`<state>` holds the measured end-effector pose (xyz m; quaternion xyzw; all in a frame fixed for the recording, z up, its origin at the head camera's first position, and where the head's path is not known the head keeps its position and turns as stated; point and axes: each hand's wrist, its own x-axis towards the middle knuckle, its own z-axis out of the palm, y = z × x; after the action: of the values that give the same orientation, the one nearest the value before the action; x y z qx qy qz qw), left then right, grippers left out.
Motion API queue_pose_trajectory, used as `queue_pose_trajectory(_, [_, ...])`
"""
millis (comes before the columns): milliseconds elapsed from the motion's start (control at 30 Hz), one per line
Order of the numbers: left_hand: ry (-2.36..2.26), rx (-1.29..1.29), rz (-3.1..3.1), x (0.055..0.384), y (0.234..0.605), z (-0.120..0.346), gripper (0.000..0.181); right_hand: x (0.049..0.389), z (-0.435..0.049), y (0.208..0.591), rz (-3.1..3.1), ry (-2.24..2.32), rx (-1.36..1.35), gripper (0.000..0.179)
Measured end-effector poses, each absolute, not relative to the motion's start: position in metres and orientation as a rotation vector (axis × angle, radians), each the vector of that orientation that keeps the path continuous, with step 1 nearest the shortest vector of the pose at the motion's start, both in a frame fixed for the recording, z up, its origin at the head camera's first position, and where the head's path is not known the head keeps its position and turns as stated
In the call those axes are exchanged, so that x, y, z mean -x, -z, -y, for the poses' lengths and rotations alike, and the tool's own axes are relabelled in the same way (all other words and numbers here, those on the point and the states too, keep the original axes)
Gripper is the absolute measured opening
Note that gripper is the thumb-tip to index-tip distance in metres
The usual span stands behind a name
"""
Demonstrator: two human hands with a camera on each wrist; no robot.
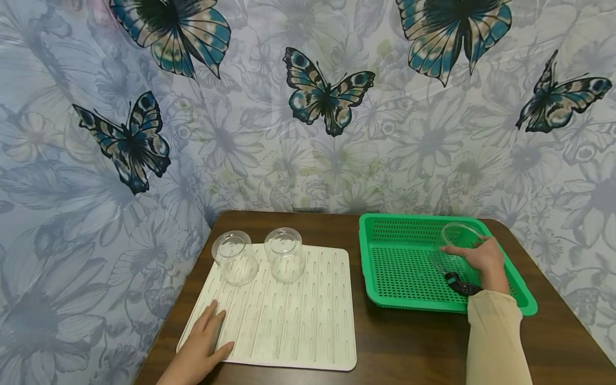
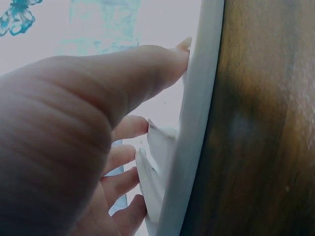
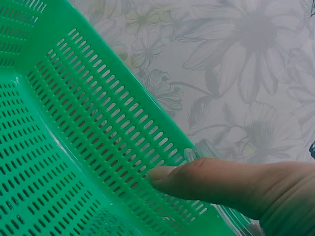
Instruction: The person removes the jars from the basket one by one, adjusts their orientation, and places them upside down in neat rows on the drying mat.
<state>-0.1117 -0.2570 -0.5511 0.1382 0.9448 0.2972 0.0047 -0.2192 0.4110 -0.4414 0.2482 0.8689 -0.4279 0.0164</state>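
Note:
My right hand grips a clear glass cup inside the green basket, near its right end. In the right wrist view the thumb lies against the cup, whose clear side shows only partly. My left hand rests with fingers spread on the near left corner of a white ridged drying mat. Two more clear glass cups, a left one and a right one, stand side by side at the mat's far edge, apparently upside down.
The mat and basket lie on a brown wooden table, the basket to the right with a strip of table between them. A butterfly-patterned cloth hangs behind the table. A dark strap is on my right wrist.

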Motion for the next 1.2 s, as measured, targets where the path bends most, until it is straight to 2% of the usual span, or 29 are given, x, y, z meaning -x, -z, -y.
queue_pose_trajectory(433, [-0.922,-0.428,-2.965,0.112,0.549,0.256,0.084,0.218,-0.413,0.446,-2.737,1.277,-0.783,0.122])
queue_pose_trajectory(733, [-0.915,-0.418,-2.951,0.112,0.547,0.256,0.085,0.208,-0.395,0.437,-2.867,1.276,-0.763,0.125])
queue_pose_trajectory(1033, [-0.737,-0.433,-3.191,0.123,0.529,0.252,0.066,0.193,-0.356,0.415,-3.143,1.356,-0.62,0.119])
queue_pose_trajectory(1200, [-0.865,-0.563,-3.338,0.129,0.506,0.24,0.062,0.184,-0.327,0.396,-3.37,1.411,-0.432,0.113])
